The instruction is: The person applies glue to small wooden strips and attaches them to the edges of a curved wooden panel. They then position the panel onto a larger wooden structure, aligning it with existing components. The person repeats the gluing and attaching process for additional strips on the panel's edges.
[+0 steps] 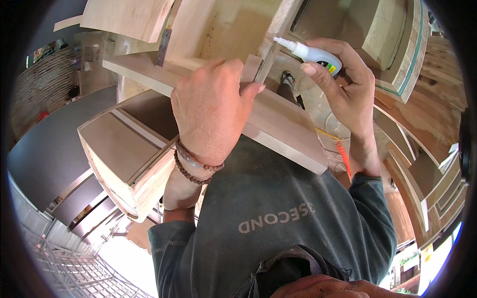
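In my right hand (343, 79) is a small white squeeze bottle (320, 58) with a narrow nozzle, gripped between thumb and fingers. Its tip points left, at the upper edge of a wooden side panel (283, 22). My left hand (211, 109) is closed over a long wooden board (288, 126) that lies across in front of me. A small wooden strip (251, 67) shows between its thumb and forefinger; the other fingertips are hidden. The board meets the panel of an open wooden box (223, 30) near my left thumb.
Lower left stands a wooden drawer box (124, 144). Another open wooden box (382, 44) is at the upper right. Curved wooden parts (412, 169) are stacked on the right. An orange coiled hose (344, 159) hangs below the board, beside my right forearm.
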A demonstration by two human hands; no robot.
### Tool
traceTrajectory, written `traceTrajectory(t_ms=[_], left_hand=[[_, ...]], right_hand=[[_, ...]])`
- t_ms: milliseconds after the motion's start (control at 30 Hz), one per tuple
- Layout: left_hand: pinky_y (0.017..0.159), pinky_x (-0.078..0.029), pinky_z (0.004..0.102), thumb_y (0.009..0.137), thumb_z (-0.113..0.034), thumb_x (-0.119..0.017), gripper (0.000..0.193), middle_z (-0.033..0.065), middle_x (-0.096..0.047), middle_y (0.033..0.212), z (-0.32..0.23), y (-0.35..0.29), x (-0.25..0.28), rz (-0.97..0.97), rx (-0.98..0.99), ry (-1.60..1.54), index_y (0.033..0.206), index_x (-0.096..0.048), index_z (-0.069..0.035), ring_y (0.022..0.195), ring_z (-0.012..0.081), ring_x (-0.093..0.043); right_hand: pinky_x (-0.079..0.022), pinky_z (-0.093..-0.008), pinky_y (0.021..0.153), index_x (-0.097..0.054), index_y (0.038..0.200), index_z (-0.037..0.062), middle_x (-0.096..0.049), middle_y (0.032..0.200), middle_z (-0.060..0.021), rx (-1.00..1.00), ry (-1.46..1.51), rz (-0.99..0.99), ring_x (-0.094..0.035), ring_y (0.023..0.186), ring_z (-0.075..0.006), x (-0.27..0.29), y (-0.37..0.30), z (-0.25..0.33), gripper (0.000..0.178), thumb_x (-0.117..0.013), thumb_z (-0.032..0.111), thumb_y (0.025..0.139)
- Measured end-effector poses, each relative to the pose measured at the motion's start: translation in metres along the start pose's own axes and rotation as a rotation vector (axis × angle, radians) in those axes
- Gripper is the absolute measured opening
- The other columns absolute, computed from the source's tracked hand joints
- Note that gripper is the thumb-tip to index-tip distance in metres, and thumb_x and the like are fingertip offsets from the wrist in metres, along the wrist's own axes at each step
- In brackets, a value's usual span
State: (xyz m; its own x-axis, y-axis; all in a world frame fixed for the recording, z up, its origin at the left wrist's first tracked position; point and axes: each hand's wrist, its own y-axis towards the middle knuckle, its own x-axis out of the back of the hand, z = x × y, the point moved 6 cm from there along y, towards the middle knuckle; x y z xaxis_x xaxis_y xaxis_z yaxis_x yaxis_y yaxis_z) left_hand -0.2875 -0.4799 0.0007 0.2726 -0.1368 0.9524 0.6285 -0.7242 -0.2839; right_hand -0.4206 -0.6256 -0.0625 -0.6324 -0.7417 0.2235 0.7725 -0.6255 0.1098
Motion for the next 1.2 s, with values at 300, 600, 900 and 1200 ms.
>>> traceTrajectory(t_ms=[300,600,900,1200], left_hand=[[0.068,-0.056,0.0378,0.076,-0.028,-0.089,0.035,0.0108,-0.076,0.083,-0.004,-0.001,-0.002,-0.009,0.029,0.025,0.097,-0.076,-0.004,0.075,0.0259,-0.074],[0.068,-0.056,0.0379,0.076,-0.029,-0.089,0.034,0.0108,-0.076,0.084,-0.003,0.0,-0.003,0.001,0.04,0.01,0.097,-0.076,-0.005,0.076,0.0262,-0.074],[0.067,-0.056,0.0377,0.075,-0.029,-0.089,0.035,0.011,-0.076,0.083,-0.004,0.002,-0.003,0.007,0.05,0.024,0.096,-0.076,-0.005,0.076,0.0264,-0.075],[0.064,-0.055,0.0375,0.075,-0.03,-0.089,0.033,0.0103,-0.076,0.081,-0.004,0.006,-0.005,0.005,0.008,0.018,0.091,-0.074,-0.005,0.073,0.0256,-0.074]], right_hand=[[-0.052,-0.0257,0.073,-0.072,0.116,0.0044,-0.073,0.095,-0.0033,0.009,0.026,0.024,-0.064,0.084,-0.0079,0.007,0.005,0.0,0.034,-0.083,0.024,0.091],[-0.053,-0.0282,0.089,-0.071,0.119,0.0009,-0.073,0.109,-0.0055,-0.043,0.056,0.071,-0.066,0.099,-0.0126,0.007,0.005,-0.001,0.035,-0.082,0.019,0.091],[-0.052,-0.0253,0.076,-0.071,0.117,0.0044,-0.072,0.096,-0.0028,-0.003,0.084,0.045,-0.064,0.087,-0.0081,0.006,0.004,-0.004,0.033,-0.082,0.023,0.092],[-0.052,-0.0262,0.082,-0.068,0.119,0.0003,-0.072,0.1,-0.0037,-0.051,0.303,0.056,-0.064,0.093,-0.0089,0.001,0.006,-0.009,0.035,-0.081,0.021,0.093]])
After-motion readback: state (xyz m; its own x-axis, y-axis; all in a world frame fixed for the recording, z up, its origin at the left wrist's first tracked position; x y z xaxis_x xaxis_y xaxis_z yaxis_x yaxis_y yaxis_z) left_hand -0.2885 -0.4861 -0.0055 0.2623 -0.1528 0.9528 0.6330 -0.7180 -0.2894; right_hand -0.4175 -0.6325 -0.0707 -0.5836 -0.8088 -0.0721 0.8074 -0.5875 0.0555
